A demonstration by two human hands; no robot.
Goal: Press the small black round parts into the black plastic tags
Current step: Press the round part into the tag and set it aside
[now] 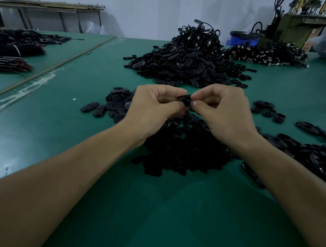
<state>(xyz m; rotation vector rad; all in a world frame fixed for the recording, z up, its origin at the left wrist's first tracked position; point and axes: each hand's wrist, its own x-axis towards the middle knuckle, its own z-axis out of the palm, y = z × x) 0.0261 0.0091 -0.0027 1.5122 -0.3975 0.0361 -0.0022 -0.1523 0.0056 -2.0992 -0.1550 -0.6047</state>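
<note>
A black plastic tag [185,99] is held between both hands above the green table. My left hand [154,104] grips its left end with curled fingers. My right hand [220,107] pinches its right end between thumb and forefinger. Whether a small round part sits in the tag is hidden by the fingers. Under the hands lies a dark heap of small black round parts [185,154]. Loose oval tags [112,104] lie to the left of my left hand.
A big heap of black tags [184,67] rises behind the hands, with corded pieces on top. More tags [319,158] spread at the right. Bundled black cords [8,50] lie far left. A machine [297,26] and a blue bin [241,38] stand at the back right.
</note>
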